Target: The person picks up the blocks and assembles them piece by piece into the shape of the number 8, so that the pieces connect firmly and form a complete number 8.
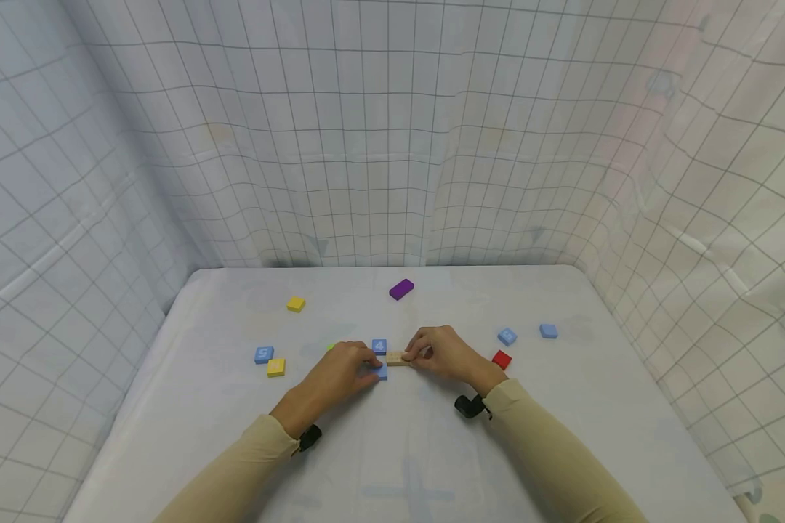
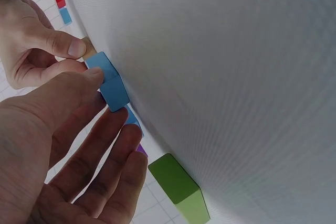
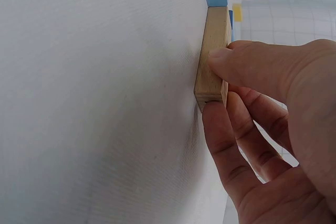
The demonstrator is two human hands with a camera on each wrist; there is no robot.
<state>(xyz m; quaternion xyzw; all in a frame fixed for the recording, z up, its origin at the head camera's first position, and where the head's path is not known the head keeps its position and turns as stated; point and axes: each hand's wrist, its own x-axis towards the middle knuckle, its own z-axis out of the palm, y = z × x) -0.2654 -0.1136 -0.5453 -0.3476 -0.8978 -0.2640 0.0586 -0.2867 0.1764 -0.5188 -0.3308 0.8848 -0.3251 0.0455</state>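
Between thumb and fingers my left hand (image 1: 341,372) pinches a blue block (image 2: 109,80) on the white-covered table. My right hand (image 1: 446,352) grips a plain wooden block (image 3: 212,56), its thumb on the near long side and a fingertip at the end face. The wooden block's other end meets the blue block in the right wrist view. Just behind them lies a second blue block (image 1: 379,346) marked with a 4. A green block (image 2: 176,179) sits beside my left hand, mostly hidden behind it in the head view.
At left lie a blue block (image 1: 264,354) marked 5 and two yellow blocks, one near (image 1: 276,367), one farther back (image 1: 296,304). A purple block (image 1: 402,289) lies at the back. Right of my right hand are a red block (image 1: 501,359) and two blue ones (image 1: 506,335). Grid-patterned curtains surround the table.
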